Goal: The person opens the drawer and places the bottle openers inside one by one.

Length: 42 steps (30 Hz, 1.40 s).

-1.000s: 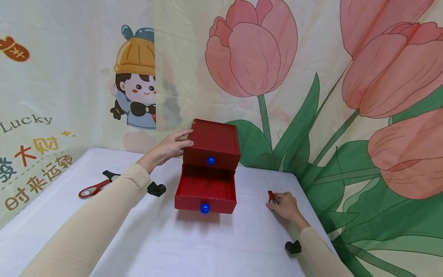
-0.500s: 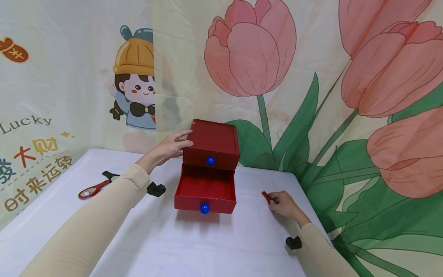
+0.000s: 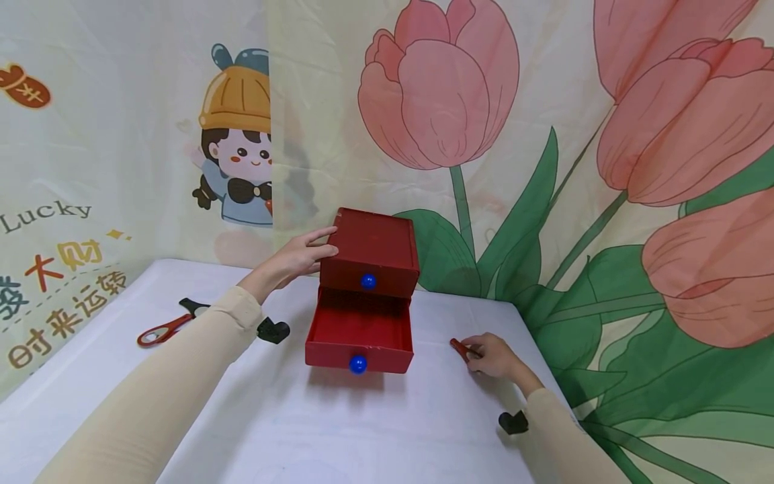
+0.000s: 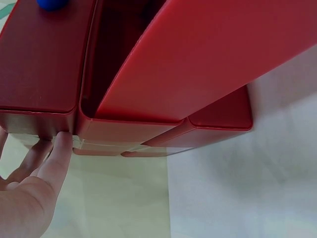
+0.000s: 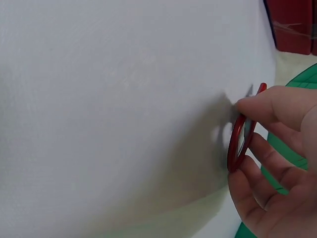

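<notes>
A red two-tier drawer box (image 3: 375, 235) stands near the back of the table, its lower drawer (image 3: 359, 356) pulled out and the upper one closed. Both have blue round knobs. My left hand (image 3: 296, 259) rests on the box's upper left side with fingers extended; in the left wrist view, the fingertips (image 4: 63, 139) touch the side wall. To the right of the box, my right hand (image 3: 492, 356) pinches a small red tool with an oval loop (image 5: 235, 148) between thumb and fingers, low over the table. The fingers partly hide it in the head view.
A tool with a red looped handle (image 3: 163, 334) and black head lies at the left of the white-covered table (image 3: 375, 430), partly behind the left sleeve. Black devices (image 3: 273, 331) sit by both wrists. Printed cloths hang behind the table.
My right hand has turned the red tool from nearly upright in the view to slanting left, its tip shifting toward the box. My left hand and the drawer box stay put.
</notes>
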Motion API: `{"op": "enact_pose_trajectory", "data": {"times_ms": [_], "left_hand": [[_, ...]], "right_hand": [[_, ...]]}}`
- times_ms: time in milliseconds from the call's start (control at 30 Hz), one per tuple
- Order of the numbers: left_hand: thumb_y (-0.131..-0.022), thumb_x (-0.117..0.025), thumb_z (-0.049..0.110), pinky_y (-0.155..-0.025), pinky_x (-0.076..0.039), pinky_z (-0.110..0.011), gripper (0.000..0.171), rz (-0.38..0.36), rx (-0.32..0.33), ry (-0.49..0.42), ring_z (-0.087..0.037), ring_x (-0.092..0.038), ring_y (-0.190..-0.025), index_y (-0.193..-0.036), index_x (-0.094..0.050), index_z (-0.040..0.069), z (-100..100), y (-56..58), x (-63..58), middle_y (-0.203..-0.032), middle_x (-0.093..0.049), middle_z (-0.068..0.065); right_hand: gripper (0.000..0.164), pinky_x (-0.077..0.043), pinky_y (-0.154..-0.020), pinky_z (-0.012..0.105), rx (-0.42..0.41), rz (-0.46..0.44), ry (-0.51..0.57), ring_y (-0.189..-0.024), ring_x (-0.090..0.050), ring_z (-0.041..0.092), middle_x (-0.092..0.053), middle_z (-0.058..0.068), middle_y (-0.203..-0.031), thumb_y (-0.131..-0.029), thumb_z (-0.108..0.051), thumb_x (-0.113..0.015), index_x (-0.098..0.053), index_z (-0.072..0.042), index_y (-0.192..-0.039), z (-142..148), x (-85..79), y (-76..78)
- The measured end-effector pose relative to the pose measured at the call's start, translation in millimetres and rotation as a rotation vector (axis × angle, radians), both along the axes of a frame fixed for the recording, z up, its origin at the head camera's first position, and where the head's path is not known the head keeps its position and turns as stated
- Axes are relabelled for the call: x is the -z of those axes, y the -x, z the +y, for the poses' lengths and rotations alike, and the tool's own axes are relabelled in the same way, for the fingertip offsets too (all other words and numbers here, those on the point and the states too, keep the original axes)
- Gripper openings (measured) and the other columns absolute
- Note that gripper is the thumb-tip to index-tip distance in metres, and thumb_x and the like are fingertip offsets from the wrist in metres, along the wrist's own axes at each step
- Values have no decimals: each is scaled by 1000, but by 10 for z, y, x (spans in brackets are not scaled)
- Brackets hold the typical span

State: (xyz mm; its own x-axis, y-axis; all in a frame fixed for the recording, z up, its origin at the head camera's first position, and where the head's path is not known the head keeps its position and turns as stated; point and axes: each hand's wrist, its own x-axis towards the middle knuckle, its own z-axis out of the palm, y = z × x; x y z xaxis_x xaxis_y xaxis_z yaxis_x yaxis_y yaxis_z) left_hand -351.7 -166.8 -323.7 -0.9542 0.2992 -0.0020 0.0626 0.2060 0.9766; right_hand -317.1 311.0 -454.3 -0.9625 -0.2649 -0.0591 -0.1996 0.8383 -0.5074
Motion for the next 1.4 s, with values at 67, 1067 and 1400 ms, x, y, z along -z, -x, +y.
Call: {"op": "enact_pose_trajectory", "data": {"times_ms": [67,1067,1400], "left_hand": [[-108,-61,31,-123,-36,-57,74,2,-1,4,-42,-37,-155,-171,-23,24,2,-1,-3,-172,-29,-20],[-108,-61,31,-123,-36,-57,75,11,-3,23,-42,-35,-155,-171,-23,24,-3,10,7,-173,-27,-19],[-108,-62,32,-123,-36,-57,75,10,-2,21,-42,-35,-155,-171,-23,25,-9,11,9,-173,-27,-19]], "right_hand": [[47,-60,-71,33,-24,-4,8,-93,-62,23,-67,12,-113,-85,-1,-83,-72,-1,-131,-13,-37,-1],[48,-62,-75,32,-446,176,-35,-97,-61,16,-67,4,-111,-86,-8,-84,-73,-13,-132,-717,-1104,-349],[52,-63,-77,33,-511,184,-66,-100,-61,14,-66,0,-113,-84,-10,-87,-73,-13,-134,-1049,-1287,-363]]}}
